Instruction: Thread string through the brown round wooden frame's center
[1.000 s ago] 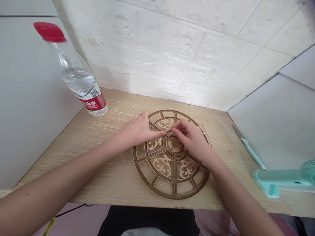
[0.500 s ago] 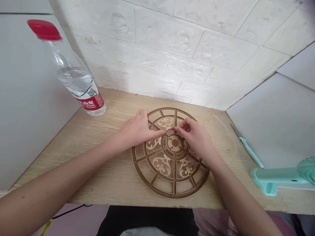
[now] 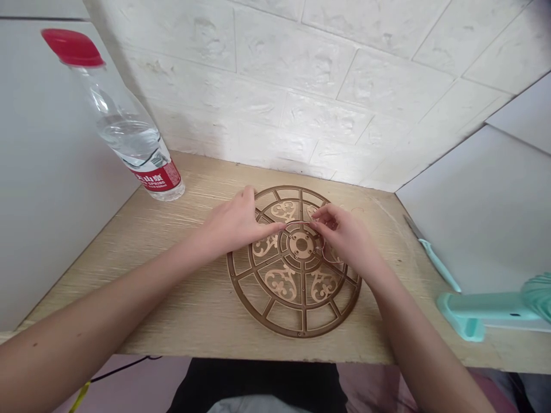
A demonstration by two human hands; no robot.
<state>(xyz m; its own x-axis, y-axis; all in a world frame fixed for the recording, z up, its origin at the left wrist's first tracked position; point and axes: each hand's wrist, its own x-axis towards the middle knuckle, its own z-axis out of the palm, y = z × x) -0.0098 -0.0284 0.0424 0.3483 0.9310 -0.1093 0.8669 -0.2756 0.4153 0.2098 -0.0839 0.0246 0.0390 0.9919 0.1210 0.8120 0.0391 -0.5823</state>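
Note:
A round brown openwork disc [image 3: 302,331], with spokes, rings and lighter scrollwork panels, lies on the wooden tabletop. My left hand [image 3: 241,221] grips its left far side, the thumb stretched across to the inner ring and the other fingers partly hidden at the rim. Over the disc's centre right, my right hand [image 3: 340,229] pinches a thin pale cord [image 3: 331,261] that hangs in a loop below the fingers. A thin strand runs between the left thumb tip and the right fingertips, along the top of the inner ring.
At the back left stands a water bottle [image 3: 133,143] with a red cap. A knife [image 3: 439,265] with a mint handle lies by the right panel, near a mint-coloured stand-like object [image 3: 486,310]. A white brick-patterned wall [image 3: 275,103] closes off the back.
My right hand has shifted slightly right, away from the left thumb, and a strand now shows between them. The disc has moved slightly left and up in view with my left hand.

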